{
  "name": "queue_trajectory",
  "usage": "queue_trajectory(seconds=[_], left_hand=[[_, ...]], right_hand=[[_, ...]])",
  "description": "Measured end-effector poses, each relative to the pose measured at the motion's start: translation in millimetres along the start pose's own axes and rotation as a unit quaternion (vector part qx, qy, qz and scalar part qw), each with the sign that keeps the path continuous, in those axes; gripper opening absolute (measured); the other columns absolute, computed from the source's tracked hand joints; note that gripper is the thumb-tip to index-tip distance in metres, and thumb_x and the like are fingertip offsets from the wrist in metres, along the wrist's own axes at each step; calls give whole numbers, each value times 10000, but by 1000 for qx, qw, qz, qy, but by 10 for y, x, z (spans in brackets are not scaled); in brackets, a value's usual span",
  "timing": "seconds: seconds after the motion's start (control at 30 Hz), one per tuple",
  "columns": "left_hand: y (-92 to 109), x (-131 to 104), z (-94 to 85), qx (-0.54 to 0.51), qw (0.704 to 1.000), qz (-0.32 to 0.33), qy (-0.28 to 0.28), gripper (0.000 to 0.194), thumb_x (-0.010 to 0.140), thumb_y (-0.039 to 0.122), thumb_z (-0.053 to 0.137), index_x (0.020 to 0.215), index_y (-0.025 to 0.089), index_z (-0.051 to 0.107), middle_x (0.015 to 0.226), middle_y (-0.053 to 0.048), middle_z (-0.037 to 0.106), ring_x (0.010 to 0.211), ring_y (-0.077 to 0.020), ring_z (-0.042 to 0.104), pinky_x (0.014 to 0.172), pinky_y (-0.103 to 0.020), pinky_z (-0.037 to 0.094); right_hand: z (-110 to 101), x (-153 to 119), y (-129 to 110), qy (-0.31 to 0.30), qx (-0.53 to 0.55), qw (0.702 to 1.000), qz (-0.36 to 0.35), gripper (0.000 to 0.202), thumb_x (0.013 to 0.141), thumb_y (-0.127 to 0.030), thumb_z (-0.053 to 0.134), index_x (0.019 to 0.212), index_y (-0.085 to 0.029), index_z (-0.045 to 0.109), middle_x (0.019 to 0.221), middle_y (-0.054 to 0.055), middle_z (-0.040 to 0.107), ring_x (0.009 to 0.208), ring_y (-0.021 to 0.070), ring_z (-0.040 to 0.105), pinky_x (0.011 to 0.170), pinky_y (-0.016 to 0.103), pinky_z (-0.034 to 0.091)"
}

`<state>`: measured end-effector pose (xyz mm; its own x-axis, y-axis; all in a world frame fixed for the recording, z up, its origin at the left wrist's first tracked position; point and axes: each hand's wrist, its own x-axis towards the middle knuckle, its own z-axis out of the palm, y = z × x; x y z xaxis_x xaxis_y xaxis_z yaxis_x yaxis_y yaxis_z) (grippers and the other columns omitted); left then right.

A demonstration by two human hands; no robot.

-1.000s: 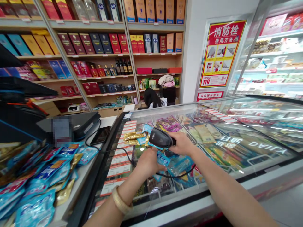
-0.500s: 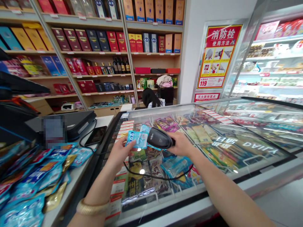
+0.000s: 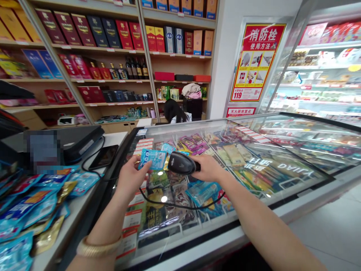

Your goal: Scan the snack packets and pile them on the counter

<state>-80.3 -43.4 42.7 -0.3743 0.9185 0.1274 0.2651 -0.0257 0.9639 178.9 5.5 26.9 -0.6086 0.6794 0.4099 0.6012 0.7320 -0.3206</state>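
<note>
Between thumb and fingers, my left hand holds a small light-blue packet above the freezer's glass top. My right hand is wrapped round the handle of a black barcode scanner, whose head points left at the packet, close to its right edge. A black cable loops below both hands over the glass. More blue packets lie just behind the scanner, and part of them is hidden by it.
Blue and gold packets are piled on the counter at left, near a phone and a black device. A person's dark-haired head shows behind the freezer. Shelves of boxes stand behind.
The view has shifted slightly. The blue packet in my left hand is now a little apart from the scanner, and more of its printed face shows. Both hands keep their hold.
</note>
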Motion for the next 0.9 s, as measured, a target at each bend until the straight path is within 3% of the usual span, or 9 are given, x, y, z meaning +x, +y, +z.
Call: queue_trajectory(seconds=[0.57, 0.77, 0.9], left_hand=[[-25, -4, 0, 21, 1000, 5, -10, 384, 592, 464, 710, 830, 206, 555, 683, -9, 657, 588, -190, 636, 466, -258, 454], [-23, -5, -50, 137, 984, 112, 29, 231, 722, 419, 606, 808, 209, 562, 772, -25, 690, 690, -179, 642, 655, -279, 475], [93, -142, -286, 268, 943, 172, 92, 205, 763, 420, 574, 831, 227, 582, 780, -7, 681, 704, -176, 620, 668, -266, 447]], right_hand=[[-25, -1, -16, 16, 11, 1000, -1, 147, 708, -261, 643, 847, -215, 636, 759, 26, 680, 720, 193, 630, 652, 249, 414], [4, -24, 2, 36, 36, 999, -6, 251, 725, -279, 653, 962, -201, 671, 829, 51, 715, 765, 214, 662, 665, 262, 422], [42, -34, 47, 41, 51, 998, -16, 271, 731, -276, 651, 991, -203, 675, 850, 48, 722, 771, 208, 664, 680, 261, 431]])
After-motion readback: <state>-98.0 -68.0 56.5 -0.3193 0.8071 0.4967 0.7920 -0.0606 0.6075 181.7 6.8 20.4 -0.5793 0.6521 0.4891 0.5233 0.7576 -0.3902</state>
